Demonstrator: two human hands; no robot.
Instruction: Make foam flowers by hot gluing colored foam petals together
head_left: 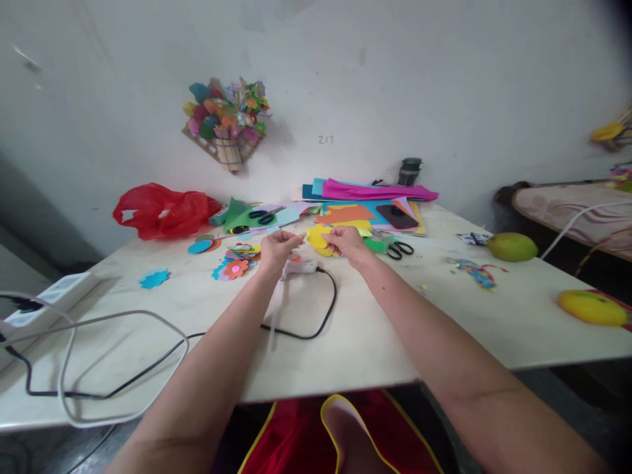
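Observation:
My right hand [344, 242] pinches a yellow paper piece [318, 241] at its right edge, above the middle of the table. Just left of it, my left hand [280, 249] is closed, fingertips together near the paper's left edge; whatever it holds is too small to make out. Below my hands lies a white glue gun [300, 266] with a black cord. Left of my left hand are paper flowers, among them an orange one [235, 268], and a blue flower [155, 279] lies apart. Black-handled scissors [399, 249] rest to the right of my right hand.
At the back are a red plastic bag [165, 210], more scissors [265, 216], coloured sheets [375, 191], a phone [396, 216] and a dark jar [409, 171]. A power strip [54, 299] and looping cables occupy the left; yellow-green fruits [512, 246] lie right.

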